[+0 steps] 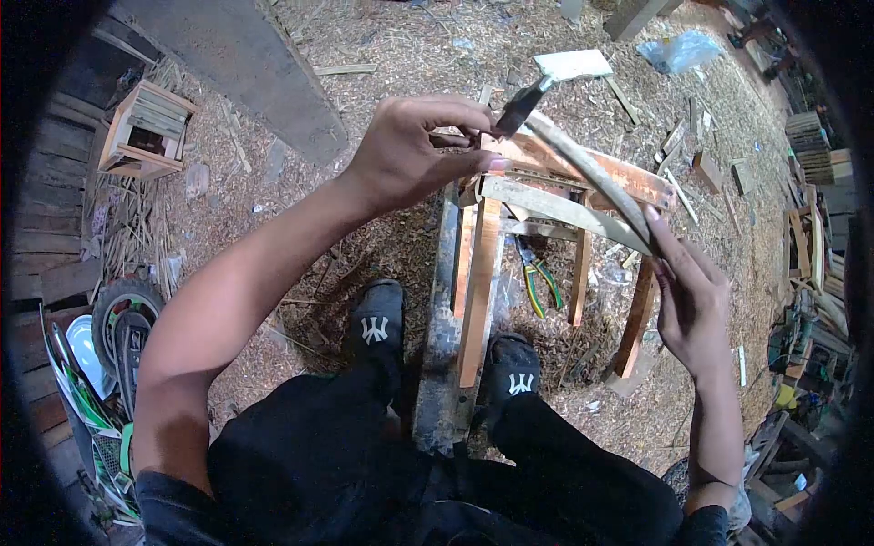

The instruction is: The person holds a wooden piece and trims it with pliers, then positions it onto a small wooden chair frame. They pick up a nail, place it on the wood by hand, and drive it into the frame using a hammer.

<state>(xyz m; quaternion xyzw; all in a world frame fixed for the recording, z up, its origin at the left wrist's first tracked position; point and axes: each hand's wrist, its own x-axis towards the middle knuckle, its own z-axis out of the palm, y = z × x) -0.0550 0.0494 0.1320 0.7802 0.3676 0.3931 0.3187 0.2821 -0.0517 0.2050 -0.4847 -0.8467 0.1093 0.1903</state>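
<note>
My right hand is wrapped around the lower end of the wooden handle of a hammer. The dark hammer head is up by the fingertips of my left hand, over one corner of a wooden frame. My left thumb and fingers are closed together at that corner; whatever they pinch is too small or hidden to name. The frame has reddish-brown legs and rails and a paler curved rail. Pliers with green and yellow handles show between its legs.
A long worn beam runs between my sandalled feet. Wood shavings and offcuts cover the ground. A small wooden stool and a broad plank are at the upper left, a plastic bag at the upper right. A motorbike stands at left.
</note>
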